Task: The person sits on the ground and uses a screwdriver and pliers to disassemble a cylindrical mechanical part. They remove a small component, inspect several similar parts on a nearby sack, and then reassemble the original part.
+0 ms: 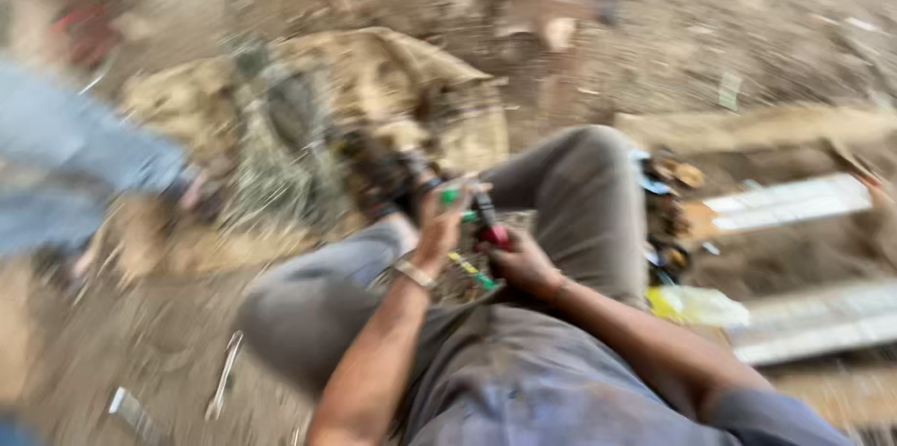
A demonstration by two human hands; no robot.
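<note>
The picture is heavily blurred. My left hand (439, 222), with a metal bracelet at the wrist, is raised between my knees and closed around a small object with a green part (451, 195). My right hand (521, 262) sits just to its right and grips a tool with a red handle (492, 233) whose dark shaft points up toward the left hand. A thin yellow and green stick-like thing (470, 270) lies below the hands. Both hands work close together over my lap, above grey trousers (579, 194).
A dirty rounded sack or heap (392, 91) lies on the dirt ground ahead. Someone's blue-clad leg (65, 147) is at the left. Pale planks (794, 203) and a yellow bag (696, 304) lie at the right. A metal wrench (224, 376) rests on the ground lower left.
</note>
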